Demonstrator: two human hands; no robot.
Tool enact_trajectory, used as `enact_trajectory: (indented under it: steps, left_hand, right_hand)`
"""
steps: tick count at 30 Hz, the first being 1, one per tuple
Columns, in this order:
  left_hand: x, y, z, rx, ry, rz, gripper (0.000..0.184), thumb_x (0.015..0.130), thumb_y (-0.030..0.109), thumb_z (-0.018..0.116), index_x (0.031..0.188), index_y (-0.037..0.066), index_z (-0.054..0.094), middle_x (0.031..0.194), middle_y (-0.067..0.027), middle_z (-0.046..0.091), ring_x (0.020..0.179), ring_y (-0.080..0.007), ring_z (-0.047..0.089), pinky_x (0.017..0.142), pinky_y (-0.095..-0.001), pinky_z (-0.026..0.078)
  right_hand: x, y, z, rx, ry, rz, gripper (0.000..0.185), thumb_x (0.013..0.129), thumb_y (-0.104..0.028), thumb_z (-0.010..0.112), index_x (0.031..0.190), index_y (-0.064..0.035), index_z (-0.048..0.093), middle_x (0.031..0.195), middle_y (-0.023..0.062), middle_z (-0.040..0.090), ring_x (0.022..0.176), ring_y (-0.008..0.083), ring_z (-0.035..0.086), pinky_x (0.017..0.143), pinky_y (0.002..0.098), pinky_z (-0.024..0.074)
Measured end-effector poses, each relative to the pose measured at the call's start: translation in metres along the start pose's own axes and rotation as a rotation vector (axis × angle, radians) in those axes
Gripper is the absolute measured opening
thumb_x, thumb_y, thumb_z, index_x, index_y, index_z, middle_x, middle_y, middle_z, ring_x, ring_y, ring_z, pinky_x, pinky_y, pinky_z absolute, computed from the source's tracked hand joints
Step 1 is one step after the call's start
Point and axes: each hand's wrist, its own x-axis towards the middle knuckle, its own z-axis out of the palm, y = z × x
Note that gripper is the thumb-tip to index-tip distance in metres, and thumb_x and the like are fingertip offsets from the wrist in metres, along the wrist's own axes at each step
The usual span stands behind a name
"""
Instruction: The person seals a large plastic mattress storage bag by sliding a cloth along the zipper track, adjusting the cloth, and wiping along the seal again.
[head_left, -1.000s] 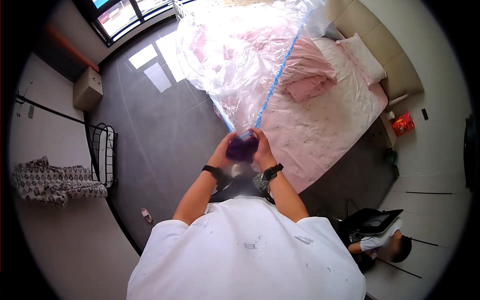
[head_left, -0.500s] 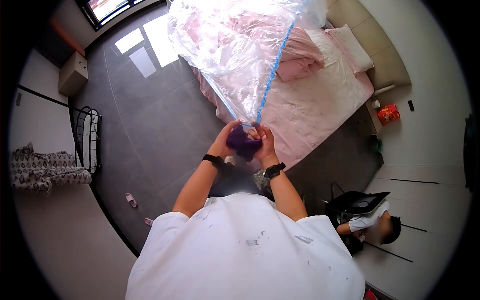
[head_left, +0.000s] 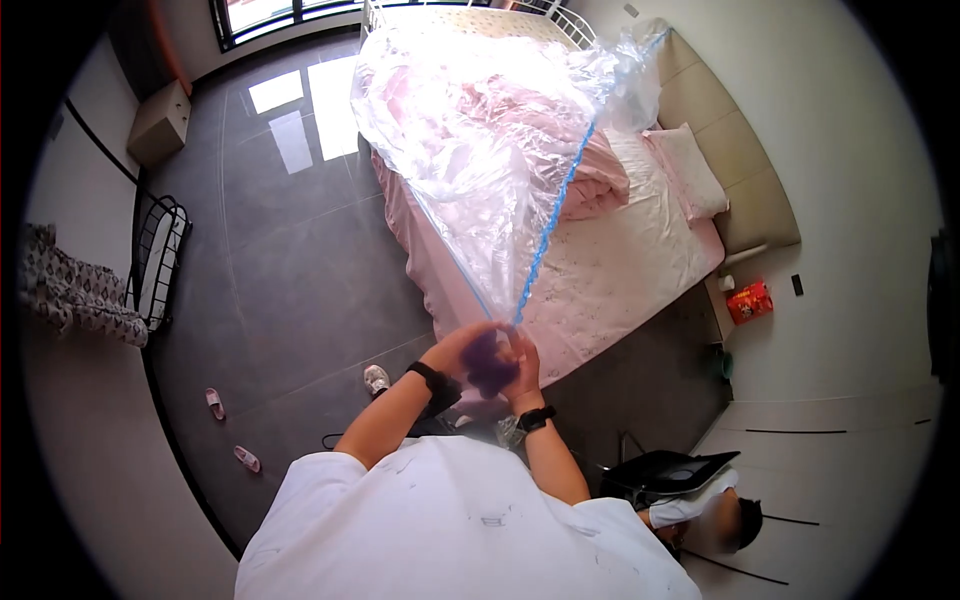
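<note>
A large clear plastic sheet [head_left: 470, 190] with blue edging stretches over the bed, and its near end narrows to a corner at my hands. My left hand [head_left: 462, 346] is closed at that corner, fingers pinched along the left edge. Close beside it, my right hand [head_left: 523, 366] is closed on the same corner, where the ruffled blue edge [head_left: 560, 205] ends. Dark purple cloth [head_left: 488, 362] hangs between the two palms; motion blur hides which hand bears it. Both wrists wear black bands.
Pink bedding [head_left: 600, 300] covers the bed, with a pillow [head_left: 688, 170] by the padded headboard [head_left: 740, 160]. A person [head_left: 710, 515] sits at the lower right by a black chair-like object [head_left: 670, 475]. Slippers [head_left: 215, 403] and a shoe [head_left: 376, 380] are on the tiled floor.
My hands and the plastic corner have moved lower in the view, nearer my body. The view has tilted up, showing more of the window and a white metal frame behind the bed.
</note>
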Motion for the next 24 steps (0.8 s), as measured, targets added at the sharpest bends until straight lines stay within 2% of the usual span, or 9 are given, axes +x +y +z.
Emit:
enact_trajectory:
  steps: [2,4,11,12,14,16,19,21,24]
  left_hand:
    - [-0.006,-0.009,0.029,0.083,-0.026,0.037,0.026,0.09,0.023,0.054,0.104,0.002,0.057,0.086,-0.0113,0.063,0.078,-0.0186,0.063,0.075,-0.0271,0.052]
    - [0.004,-0.03,0.037,-0.006,0.119,0.042,0.026,0.088,0.026,0.055,0.104,0.005,0.055,0.081,-0.0165,0.064,0.069,-0.0242,0.063,0.068,-0.0323,0.053]
    - [0.087,-0.1,-0.001,-0.056,0.14,0.254,0.029,0.09,0.024,0.05,0.112,0.005,0.048,0.087,-0.026,0.063,0.071,-0.0288,0.064,0.074,-0.0338,0.053]
    - [0.096,-0.109,0.0,-0.053,0.149,0.251,0.029,0.09,0.024,0.05,0.112,0.005,0.048,0.087,-0.026,0.063,0.071,-0.0288,0.064,0.074,-0.0338,0.053]
    - [0.114,-0.122,0.002,0.032,0.047,0.291,0.027,0.089,0.019,0.055,0.109,0.002,0.056,0.092,-0.0115,0.062,0.086,-0.0175,0.061,0.08,-0.0278,0.049]
    - [0.121,-0.133,0.038,0.024,-0.051,0.236,0.028,0.09,0.019,0.053,0.111,0.0,0.054,0.093,-0.014,0.062,0.087,-0.0198,0.061,0.081,-0.0281,0.049]
    - [0.137,-0.142,0.055,0.231,-0.034,0.397,0.026,0.091,0.021,0.051,0.107,0.0,0.055,0.088,-0.0157,0.062,0.083,-0.0216,0.062,0.08,-0.0277,0.049]
    - [0.138,-0.143,0.065,0.111,0.019,0.183,0.025,0.091,0.022,0.051,0.102,0.0,0.057,0.084,-0.0155,0.063,0.08,-0.021,0.063,0.077,-0.028,0.05]
    - [0.133,-0.152,0.08,0.086,0.107,0.246,0.027,0.091,0.025,0.052,0.097,-0.001,0.058,0.083,-0.0139,0.063,0.077,-0.0183,0.062,0.073,-0.0273,0.051]
  right_hand:
    - [-0.003,-0.006,-0.018,0.006,0.011,0.012,0.04,0.087,-0.035,0.05,0.118,-0.0099,0.055,0.058,-0.0052,0.032,0.056,0.0066,0.037,0.055,0.0203,0.0352]
    - [-0.009,-0.014,-0.046,0.026,-0.001,-0.006,0.038,0.087,-0.034,0.048,0.116,-0.0098,0.055,0.058,-0.0047,0.032,0.055,0.0073,0.037,0.054,0.0206,0.0353]
    - [-0.034,-0.085,-0.087,0.06,-0.136,0.145,0.033,0.088,-0.028,0.044,0.113,-0.0102,0.054,0.058,-0.0046,0.037,0.054,0.0076,0.04,0.053,0.0209,0.0375]
    - [-0.036,-0.095,-0.098,0.07,-0.135,0.145,0.033,0.088,-0.028,0.044,0.113,-0.0102,0.054,0.058,-0.0046,0.037,0.054,0.0076,0.04,0.053,0.0209,0.0375]
    - [-0.04,-0.113,-0.116,0.047,-0.152,0.169,0.033,0.087,-0.028,0.045,0.114,-0.0107,0.053,0.058,-0.0051,0.037,0.055,0.0073,0.041,0.055,0.0201,0.0387]
    - [-0.049,-0.13,-0.126,0.076,-0.137,0.182,0.032,0.087,-0.028,0.046,0.113,-0.0106,0.054,0.057,-0.0058,0.036,0.055,0.0073,0.041,0.057,0.0212,0.0406]
    - [-0.058,-0.151,-0.123,0.073,-0.124,0.216,0.033,0.087,-0.029,0.047,0.113,-0.0101,0.054,0.059,-0.0051,0.036,0.059,0.0088,0.043,0.06,0.0238,0.0421]
    - [-0.068,-0.156,-0.124,-0.001,-0.063,0.185,0.034,0.088,-0.031,0.049,0.114,-0.0093,0.054,0.062,-0.004,0.036,0.063,0.0106,0.044,0.063,0.0247,0.0424]
    - [-0.069,-0.159,-0.139,0.003,-0.019,0.152,0.036,0.088,-0.032,0.051,0.116,-0.0093,0.054,0.063,-0.0034,0.036,0.064,0.0115,0.043,0.063,0.0255,0.0408]
